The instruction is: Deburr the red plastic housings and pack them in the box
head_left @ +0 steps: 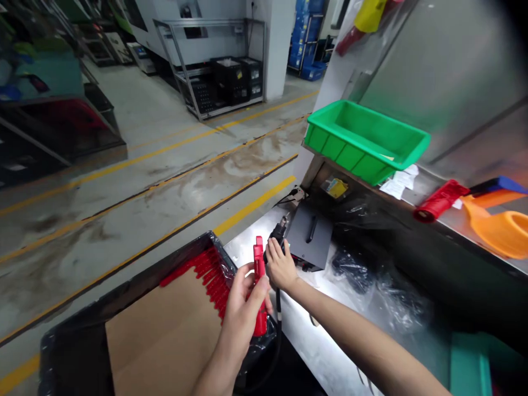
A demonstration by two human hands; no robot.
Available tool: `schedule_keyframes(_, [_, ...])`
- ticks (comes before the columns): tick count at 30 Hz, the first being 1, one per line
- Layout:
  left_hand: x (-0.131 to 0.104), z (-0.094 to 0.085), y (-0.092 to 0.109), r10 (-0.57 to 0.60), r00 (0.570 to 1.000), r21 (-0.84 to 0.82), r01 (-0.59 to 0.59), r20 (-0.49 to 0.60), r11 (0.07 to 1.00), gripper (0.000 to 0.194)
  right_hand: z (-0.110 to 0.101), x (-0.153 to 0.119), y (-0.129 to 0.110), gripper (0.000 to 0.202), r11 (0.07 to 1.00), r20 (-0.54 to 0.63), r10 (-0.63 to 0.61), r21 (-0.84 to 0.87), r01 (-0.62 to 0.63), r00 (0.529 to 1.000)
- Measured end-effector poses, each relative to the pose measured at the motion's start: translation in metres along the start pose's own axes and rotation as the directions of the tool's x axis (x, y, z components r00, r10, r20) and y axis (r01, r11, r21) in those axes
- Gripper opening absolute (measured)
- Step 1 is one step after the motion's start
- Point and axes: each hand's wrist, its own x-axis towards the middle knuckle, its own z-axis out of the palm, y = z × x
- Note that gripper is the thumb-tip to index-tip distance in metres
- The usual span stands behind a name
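A: What might go wrong here?
B: The left hand (243, 302) pinches a red part (259, 258) upright, just beside the right hand (281, 267), wrapped around a black tool (276, 235). The metal tip (284, 221) could scrape the part if either hand slips, I'd say; the cord (279, 316), hanging between them, could snag.
A: Counts?
B: One held part, one tool, one black box (315, 228) beyond the right hand. Left of the hands, the crate's red pieces (214, 280) overlap too much to count.

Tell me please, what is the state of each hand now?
Left hand: closed, holding a red plastic part.
Right hand: closed on a black corded tool.
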Motion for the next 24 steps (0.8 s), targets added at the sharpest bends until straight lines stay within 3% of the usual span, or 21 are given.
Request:
schedule_keyframes(4, [-0.006,0.005,-0.002,-0.084,0.992,-0.12,0.095,0.097,0.988,0.039,-0.005,-0.001,-0.007,0.049,0.989,-0.009,0.021,0.149,-0.019,1.0])
schedule_keyframes(7, [-0.01,0.008,-0.007,-0.124,0.983,-0.163,0.146,0.137,0.976,0.036,-0.022,-0.022,-0.008,0.04,0.953,-0.005,0.056,0.3,-0.052,0.998])
schedule_keyframes(10, [-0.014,0.011,-0.016,-0.192,0.933,-0.266,0.277,0.304,0.923,0.045,-0.043,-0.078,-0.01,0.031,0.876,0.023,0.139,0.463,-0.134,0.99])
schedule_keyframes(13, [-0.019,0.023,-0.024,-0.167,0.868,-0.367,0.362,0.468,0.857,0.049,-0.057,-0.164,-0.017,0.028,0.765,0.067,0.283,0.586,-0.267,0.957])
schedule_keyframes(17, [-0.036,0.056,-0.036,-0.168,0.748,-0.36,0.488,0.643,0.795,0.054,-0.06,-0.278,-0.027,0.03,0.574,0.154,0.483,0.688,-0.444,0.862])
schedule_keyframes(19, [-0.051,0.08,-0.045,-0.172,0.714,-0.32,0.498,0.678,0.806,0.051,-0.058,-0.321,-0.025,0.034,0.468,0.19,0.569,0.725,-0.505,0.8])
schedule_keyframes(22, [-0.082,0.122,-0.062,-0.162,0.792,-0.205,0.34,0.589,0.918,0.036,-0.052,-0.368,-0.014,0.041,0.305,0.206,0.709,0.773,-0.557,0.674])
schedule_keyframes(24, [-0.105,0.15,-0.073,-0.172,0.843,-0.012,0.207,0.509,0.978,0.032,-0.047,-0.395,-0.005,0.044,0.206,0.205,0.787,0.802,-0.561,0.583])
